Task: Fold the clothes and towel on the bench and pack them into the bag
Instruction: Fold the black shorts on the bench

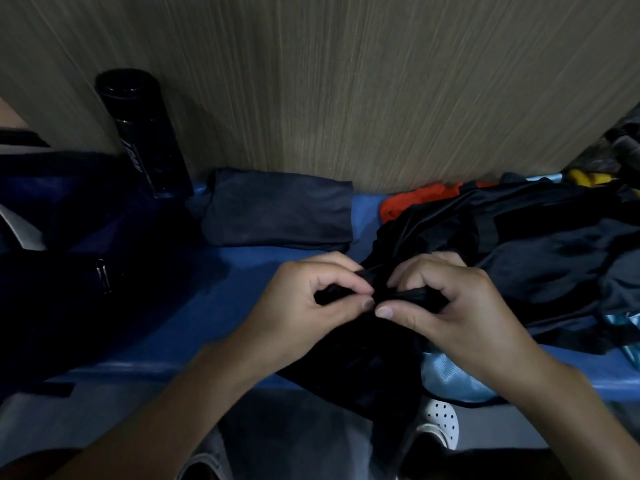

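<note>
A: Head view: left hand (311,299) and right hand (450,306) meet over a black garment (353,368) at the blue worktop's (214,306) front edge, with the fingers (346,303) clamped on a bunched fold

B: What might go wrong?

A: It drapes over the edge, so a weak pinch could let it slide to the floor. Pulling may also drag the unfolded pile (536,244). The bag (86,237) lies well apart, on the left

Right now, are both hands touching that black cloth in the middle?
Touching. The head view shows the left hand and the right hand each pinching the bunched black cloth between thumb and fingers.
</note>
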